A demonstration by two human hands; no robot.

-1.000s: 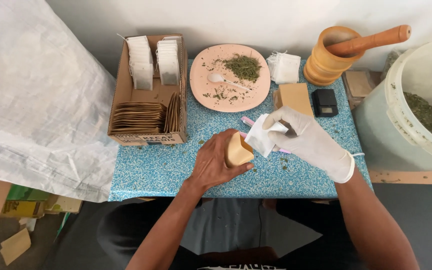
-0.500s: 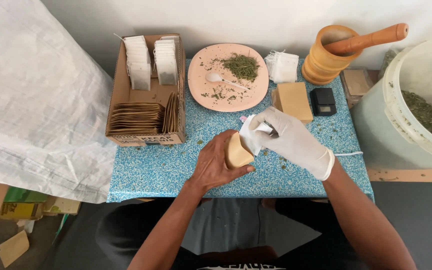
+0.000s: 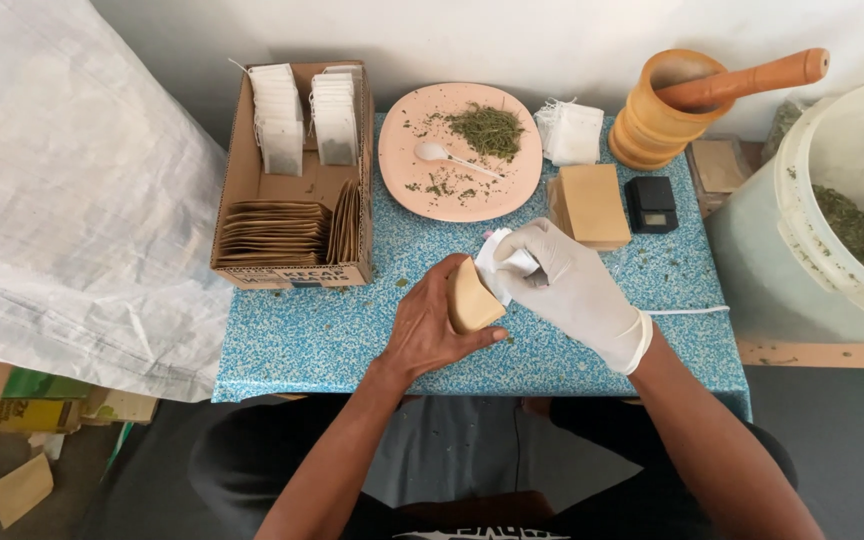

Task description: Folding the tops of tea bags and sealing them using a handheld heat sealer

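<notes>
My bare left hand holds a small tan paper envelope open above the blue speckled table. My right hand, in a white glove, grips a white tea bag and presses its lower end into the mouth of the envelope. Both hands meet near the table's middle front. Part of the tea bag is hidden inside the envelope and under my gloved fingers.
A cardboard box at left holds filled tea bags and tan envelopes. Behind: a pink plate with dried herbs and a white spoon, empty white bags, a tan envelope stack, a small black scale, a wooden mortar and pestle. A herb bucket stands at right.
My gloved right hand has moved left with the tea bag, from beside the envelope to its mouth, and the bag now goes in. My left hand has stayed put.
</notes>
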